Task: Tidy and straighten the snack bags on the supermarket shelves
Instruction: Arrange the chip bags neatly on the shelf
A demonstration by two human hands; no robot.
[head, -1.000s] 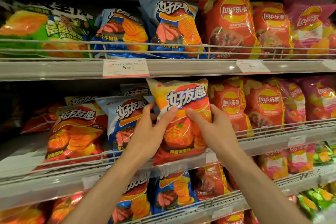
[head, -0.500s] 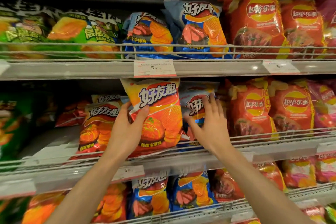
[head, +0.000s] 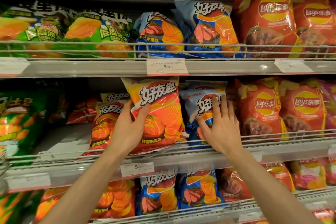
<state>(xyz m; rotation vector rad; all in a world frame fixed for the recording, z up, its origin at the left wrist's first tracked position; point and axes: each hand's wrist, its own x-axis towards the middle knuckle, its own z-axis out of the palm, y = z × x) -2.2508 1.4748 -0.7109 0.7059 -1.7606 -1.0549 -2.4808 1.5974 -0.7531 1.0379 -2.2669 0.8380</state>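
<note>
Three shelves [head: 200, 68] of snack bags fill the view, each fronted by a wire rail [head: 272, 139]. Above both hands sits a row of green bags [head: 98, 32], blue bags and red bags [head: 263, 23]; more red bags [head: 260, 111] stand just right of the right hand. On the middle shelf the left hand [head: 127, 131] grips the orange bag [head: 158, 114] at its left edge, thumb across the front and fingers curled behind, holding it upright and slightly tilted behind the rail. Just right of that grip, the right hand [head: 218, 125] presses spread, straight fingers flat on the blue bag [head: 201, 107], which touches the orange bag's right edge. Below the hands hangs a price tag [head: 137, 169].
</note>
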